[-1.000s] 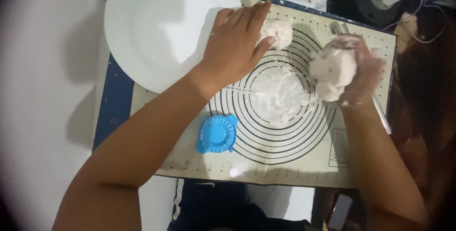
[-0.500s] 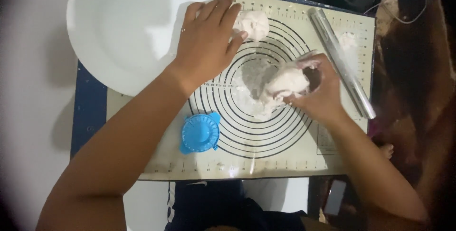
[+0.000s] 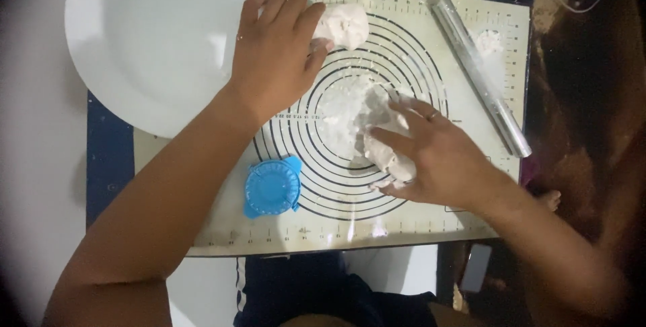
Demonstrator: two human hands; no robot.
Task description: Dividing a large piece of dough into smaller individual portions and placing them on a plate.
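A: What's in view, top down?

B: A baking mat [image 3: 404, 226] w/ printed concentric rings, lying on a tabletop [image 3: 40, 165]. Two bare arms reach in from the bottom edge.

A: Left hand?

B: Left hand [image 3: 272, 64] lies palm down across the mat's upper left, fingers long and loosely together, not gripping. Its fingertips touch a dough lump [image 3: 344, 24] near the mat's top edge. The heel of the hand overlaps the rim of a white plate [image 3: 145, 38], which sits half on the mat, half off it.

A: And the right?

B: Right hand [image 3: 437, 162] is spread open, fingers splayed, pressing flat on a second dough piece [image 3: 387, 159]. That piece sits just right of the rings' centre, partly under the fingers. There's a ring on one finger. Not closed round the dough; it's a flat press.

A: Anything else on the mat?

B: A patch of flour [image 3: 346, 108] at the rings' centre, touching the pressed dough. A blue round dumpling press [image 3: 272, 189] at lower left, apart from both hands. A metal rolling pin [image 3: 481, 78] lies diagonally along the right side, w/ a small dough scrap [image 3: 488, 41] just beside it.

A: Below the mat?

B: Dark cloth, prob. the person's clothing; too dim to tell more.
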